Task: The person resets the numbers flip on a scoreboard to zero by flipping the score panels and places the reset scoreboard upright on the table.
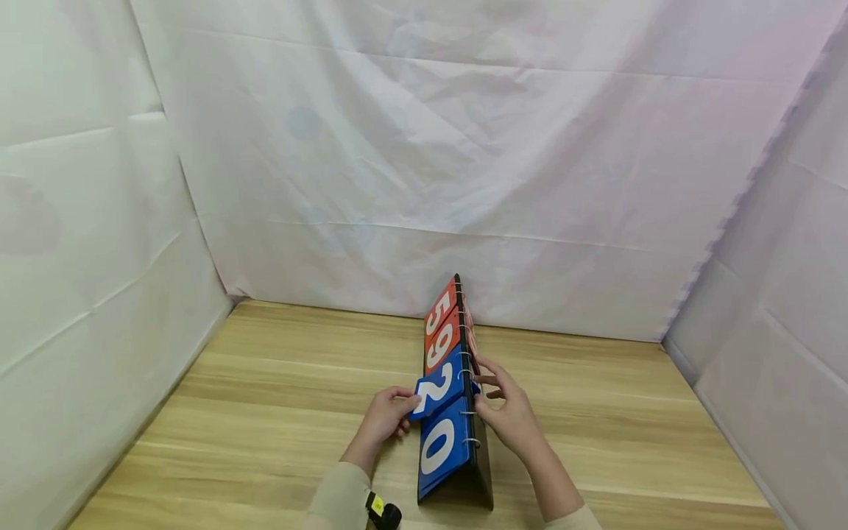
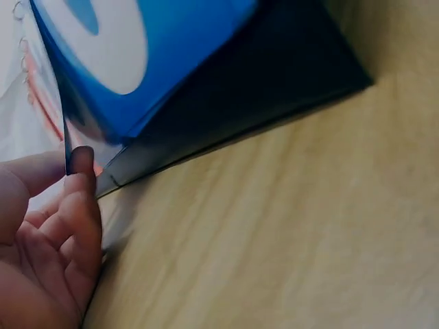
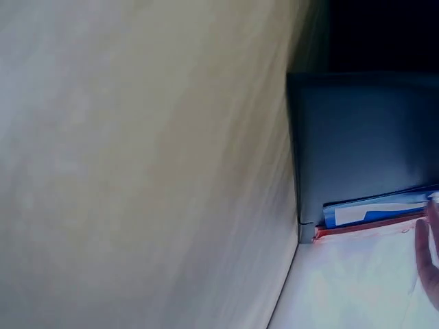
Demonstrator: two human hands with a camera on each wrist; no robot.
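A tabletop flip scoreboard [image 1: 453, 390] stands on the wooden table [image 1: 265, 412], end-on to the person, its left face reading 5 and 9 in red, then 2 and 0 in blue. The step in hand looks to be turning the blue 2 card [image 1: 437, 392]: the left hand [image 1: 386, 416] has its grip pinched on that card's outer edge, which is lifted off the face, as the left wrist view also shows. The right hand [image 1: 506, 412] rests by the rings on the ridge, fingers loosely spread and clamped on nothing, steadying the stand. The next move, I judge, calls for swinging the card over the rings without bending it, while the right hand keeps the stand from tipping
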